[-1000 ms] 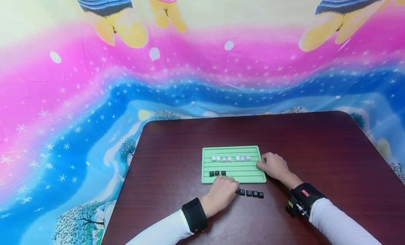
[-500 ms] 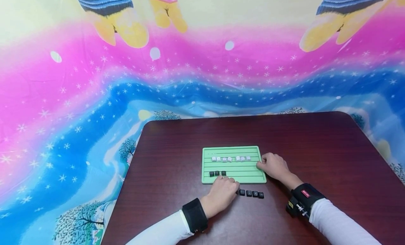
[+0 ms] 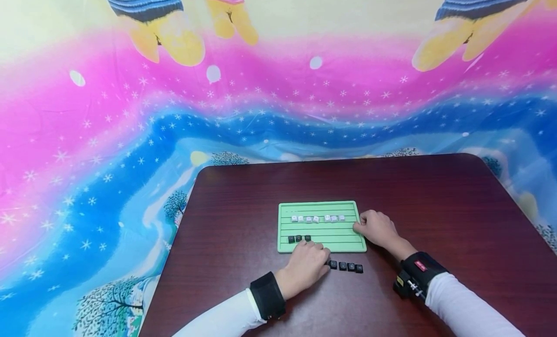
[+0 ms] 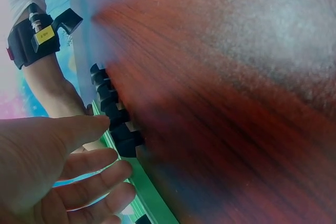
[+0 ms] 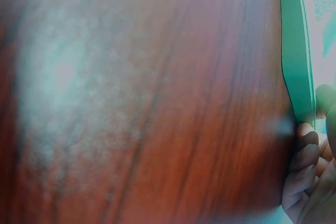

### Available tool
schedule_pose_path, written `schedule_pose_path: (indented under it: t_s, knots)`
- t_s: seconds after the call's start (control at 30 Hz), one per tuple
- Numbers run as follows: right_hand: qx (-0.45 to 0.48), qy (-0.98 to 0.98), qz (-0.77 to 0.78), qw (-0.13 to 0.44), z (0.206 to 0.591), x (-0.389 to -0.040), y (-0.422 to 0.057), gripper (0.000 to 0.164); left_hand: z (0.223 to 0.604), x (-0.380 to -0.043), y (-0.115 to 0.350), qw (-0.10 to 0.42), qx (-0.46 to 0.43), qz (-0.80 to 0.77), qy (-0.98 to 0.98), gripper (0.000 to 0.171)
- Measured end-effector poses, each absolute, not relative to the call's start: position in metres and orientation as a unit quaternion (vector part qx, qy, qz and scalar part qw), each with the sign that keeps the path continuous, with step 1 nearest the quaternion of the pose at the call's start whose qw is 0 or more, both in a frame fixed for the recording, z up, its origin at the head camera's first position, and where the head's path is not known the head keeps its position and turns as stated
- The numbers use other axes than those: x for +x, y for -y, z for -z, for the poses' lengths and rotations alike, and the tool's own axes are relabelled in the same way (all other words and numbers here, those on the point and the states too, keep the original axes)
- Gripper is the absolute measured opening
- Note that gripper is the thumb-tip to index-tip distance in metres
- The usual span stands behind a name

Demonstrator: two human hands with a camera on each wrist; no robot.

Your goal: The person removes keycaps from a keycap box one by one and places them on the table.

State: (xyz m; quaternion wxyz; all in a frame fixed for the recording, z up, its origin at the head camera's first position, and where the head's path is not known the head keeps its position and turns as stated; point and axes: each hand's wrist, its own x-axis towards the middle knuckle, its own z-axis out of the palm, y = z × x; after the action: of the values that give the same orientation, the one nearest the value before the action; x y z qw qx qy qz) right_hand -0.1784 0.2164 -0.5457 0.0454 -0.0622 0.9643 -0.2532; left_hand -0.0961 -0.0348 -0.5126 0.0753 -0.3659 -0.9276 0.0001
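Observation:
A green ridged tray (image 3: pixel 322 251) lies on the table, bearing several white keycaps (image 3: pixel 309 219) in a broken row and three black keycaps (image 3: pixel 298 239) near its front left. Along its front side, a row of black keycaps (image 3: pixel 343 266) sits on the table. My left hand (image 3: pixel 306 264) is at the left end of this row, partly covering it. In the left wrist view, a gap shows between thumb and fingers (image 4: pixel 92 163), the thumb tip close to the black keycaps (image 4: pixel 118 124). My right hand (image 3: pixel 378 228) holds the tray's right edge, thumb above and fingers (image 5: pixel 302 156) curled beside it.
The dark red-brown table (image 3: pixel 243 197) has rounded far corners. Behind it hangs a colourful printed cloth (image 3: pixel 278 95). A black wrist strap with a small camera (image 3: pixel 406 284) is on the right forearm, and another black strap (image 3: pixel 267 294) on the left.
My left hand's thumb side has shifted very slightly to the right by the keycap row. The right hand and the tray have stayed still.

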Motion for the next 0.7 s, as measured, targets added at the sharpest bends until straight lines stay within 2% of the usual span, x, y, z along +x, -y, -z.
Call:
schedule_pose_path:
  t_s: [0.7]
  knots:
    - [-0.070,-0.961,0.261,0.055,0.545,-0.180,-0.218,0.042,0.506,-0.107,0.038,0.100,-0.349,0.007,0.932,0.021]
